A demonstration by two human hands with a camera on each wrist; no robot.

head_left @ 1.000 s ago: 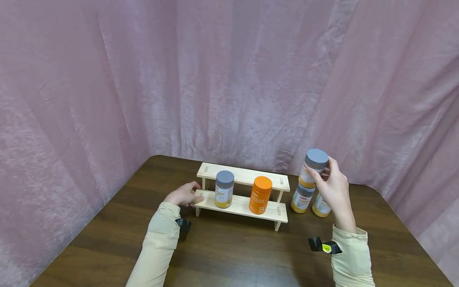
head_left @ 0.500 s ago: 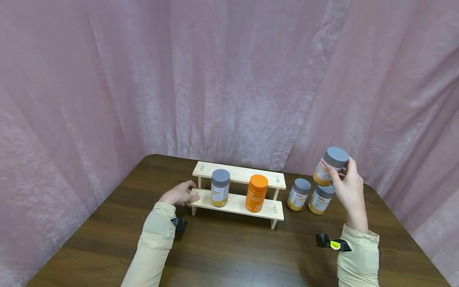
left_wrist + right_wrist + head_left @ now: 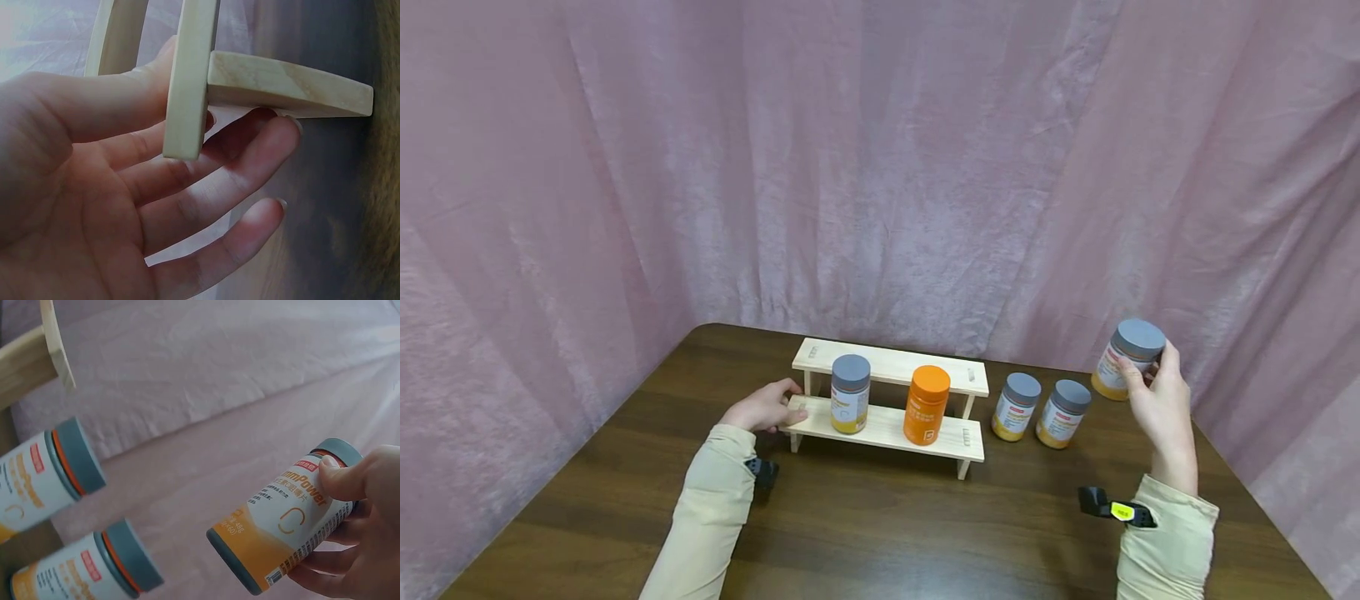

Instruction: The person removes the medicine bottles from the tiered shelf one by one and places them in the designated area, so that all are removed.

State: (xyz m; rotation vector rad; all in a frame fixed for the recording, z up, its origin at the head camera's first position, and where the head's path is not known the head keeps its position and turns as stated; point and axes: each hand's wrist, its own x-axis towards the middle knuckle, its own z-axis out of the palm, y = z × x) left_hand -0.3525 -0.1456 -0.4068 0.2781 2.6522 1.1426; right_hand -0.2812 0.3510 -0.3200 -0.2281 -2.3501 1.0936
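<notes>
The held jar (image 3: 1123, 358) is at the far right of the table (image 3: 880, 533), above its back right corner as we look down. Our right hand (image 3: 1161, 408) grasps it from the right, thumb across the near side of the label and fingers around the back. Its grey lid points up, leaning right; its long axis runs from upper right to lower left, in the head view and more slanted in the right wrist view. There we read "mmPower" on the label, which faces the camera. We cannot tell whether its base touches the tabletop.

Just left of it, with a gap between, two grey-lidded jars (image 3: 1017, 408) stand side by side, lids up. Left of them is a two-step wooden rack (image 3: 883, 425), its length running across the table. Our left hand (image 3: 766, 407) pinches the left end of the lower step, thumb on top and fingers below. On that step a grey-lidded jar (image 3: 850, 396) and an orange jar (image 3: 927, 406) stand upright, well apart.

The table's back edge lies behind the rack, close to a pink curtain (image 3: 880, 167); its right edge slants down past our right sleeve (image 3: 1168, 537). Brown wood spreads between both sleeves, in front of the rack.
</notes>
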